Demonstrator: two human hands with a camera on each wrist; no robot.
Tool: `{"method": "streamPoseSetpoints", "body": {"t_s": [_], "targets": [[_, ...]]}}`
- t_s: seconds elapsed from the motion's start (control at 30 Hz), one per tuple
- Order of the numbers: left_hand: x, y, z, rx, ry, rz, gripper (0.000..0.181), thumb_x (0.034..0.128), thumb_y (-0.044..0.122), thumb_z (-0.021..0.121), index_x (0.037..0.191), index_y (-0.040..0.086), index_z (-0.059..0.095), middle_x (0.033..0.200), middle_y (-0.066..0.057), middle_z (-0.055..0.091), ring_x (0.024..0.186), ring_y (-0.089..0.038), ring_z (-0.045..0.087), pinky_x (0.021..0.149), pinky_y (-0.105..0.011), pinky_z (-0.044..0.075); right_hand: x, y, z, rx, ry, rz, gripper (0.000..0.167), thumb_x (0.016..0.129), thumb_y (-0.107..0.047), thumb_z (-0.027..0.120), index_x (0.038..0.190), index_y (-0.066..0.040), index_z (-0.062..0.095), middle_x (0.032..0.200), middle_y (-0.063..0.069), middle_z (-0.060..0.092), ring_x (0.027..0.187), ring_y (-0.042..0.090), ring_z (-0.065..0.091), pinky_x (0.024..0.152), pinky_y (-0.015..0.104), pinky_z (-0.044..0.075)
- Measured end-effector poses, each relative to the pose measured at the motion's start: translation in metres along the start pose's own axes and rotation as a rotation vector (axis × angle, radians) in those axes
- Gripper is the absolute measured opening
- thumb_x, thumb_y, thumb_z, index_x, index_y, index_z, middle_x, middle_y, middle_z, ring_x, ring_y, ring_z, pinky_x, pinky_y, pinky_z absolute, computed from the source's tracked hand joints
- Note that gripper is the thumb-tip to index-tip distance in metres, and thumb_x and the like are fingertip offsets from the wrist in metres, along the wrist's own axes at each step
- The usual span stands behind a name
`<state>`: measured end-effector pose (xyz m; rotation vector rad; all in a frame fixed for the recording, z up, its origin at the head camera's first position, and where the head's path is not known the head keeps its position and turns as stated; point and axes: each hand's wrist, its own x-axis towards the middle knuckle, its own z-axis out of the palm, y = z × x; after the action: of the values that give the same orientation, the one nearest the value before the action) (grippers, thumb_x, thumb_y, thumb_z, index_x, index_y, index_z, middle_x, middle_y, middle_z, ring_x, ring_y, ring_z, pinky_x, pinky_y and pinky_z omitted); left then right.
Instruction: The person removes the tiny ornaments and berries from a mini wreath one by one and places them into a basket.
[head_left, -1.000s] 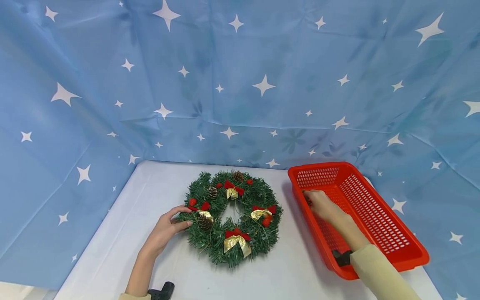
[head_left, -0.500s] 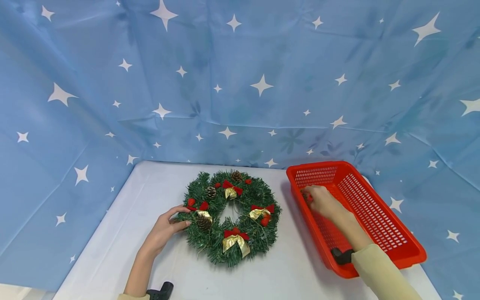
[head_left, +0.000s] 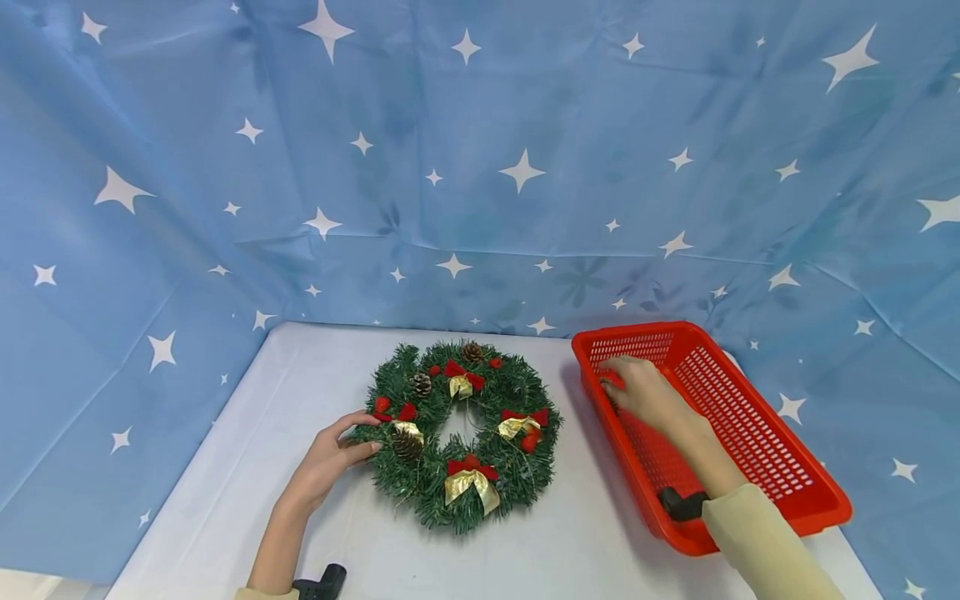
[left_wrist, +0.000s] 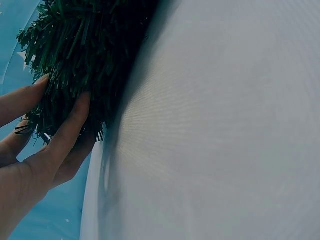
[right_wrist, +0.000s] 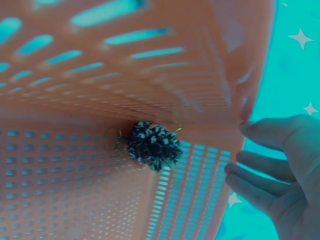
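Left hand (head_left: pixel 326 458): left of centre in the head view, at the left edge of the green wreath (head_left: pixel 491 454). Fingers spread moderately wide; their tips touch the needles, as the left wrist view confirms.

Wreath: centre, lower half of the head view, lying flat on the white-covered desk (head_left: pixel 555 542). Carries red-and-gold bows (head_left: pixel 471 492), small pine cones (head_left: pixel 421 384) and red berries (head_left: pixel 382 404).

Right hand (head_left: pixel 643 390): right of centre, over the upper left part of the red basket (head_left: pixel 746 417). Fingers apart, nothing seen between them. Right wrist view: a dark pine cone with pale-tipped scales (right_wrist: pixel 154 145) is in the basket, mid-frame, a gold string (right_wrist: pixel 119 145) at its left; the hand is at the right edge of the frame, apart from the cone. Fingertip contact with the basket: cannot tell.

Behind: blue backdrop (head_left: pixel 450 108) with white stars, across the upper part of the head view.
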<state>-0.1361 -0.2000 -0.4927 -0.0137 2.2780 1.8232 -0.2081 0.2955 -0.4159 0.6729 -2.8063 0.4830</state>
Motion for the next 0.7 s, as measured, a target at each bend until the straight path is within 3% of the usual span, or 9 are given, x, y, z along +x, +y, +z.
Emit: {"method": "streamPoseSetpoints", "body": {"t_s": [0.1,0.43,0.7], "targets": [[0.0,0.0,0.0,-0.006,-0.003,0.0,0.045,0.0959,0.017,0.074,0.138,0.009,0.06,0.169,-0.018,0.024,0.12,-0.03,0.062,0.097,-0.042,0.054,0.001,0.0,-0.003,-0.004,0.008,0.0,0.029,0.088,0.001,0.075,0.116,0.008,0.071,0.11,0.024,0.074,0.096,0.038,0.072,0.08,0.05,0.062],[0.0,0.001,-0.001,-0.011,-0.004,0.002,0.044,0.0963,0.017,0.073,0.137,0.008,0.06,0.169,-0.018,0.023,0.128,-0.036,0.058,0.099,-0.042,0.054,0.009,-0.014,-0.012,0.059,0.012,0.029,0.033,0.091,-0.006,0.076,0.121,0.006,0.07,0.117,0.022,0.074,0.108,0.04,0.07,0.093,0.055,0.057],[0.0,0.0,0.0,-0.001,-0.001,-0.002,0.044,0.096,0.018,0.074,0.137,0.009,0.061,0.168,-0.017,0.025,0.131,-0.037,0.056,0.098,-0.042,0.053,0.018,-0.026,-0.015,0.118,-0.009,0.047,0.034,0.091,-0.006,0.077,0.123,0.006,0.07,0.119,0.022,0.073,0.109,0.04,0.069,0.095,0.056,0.057]]}}
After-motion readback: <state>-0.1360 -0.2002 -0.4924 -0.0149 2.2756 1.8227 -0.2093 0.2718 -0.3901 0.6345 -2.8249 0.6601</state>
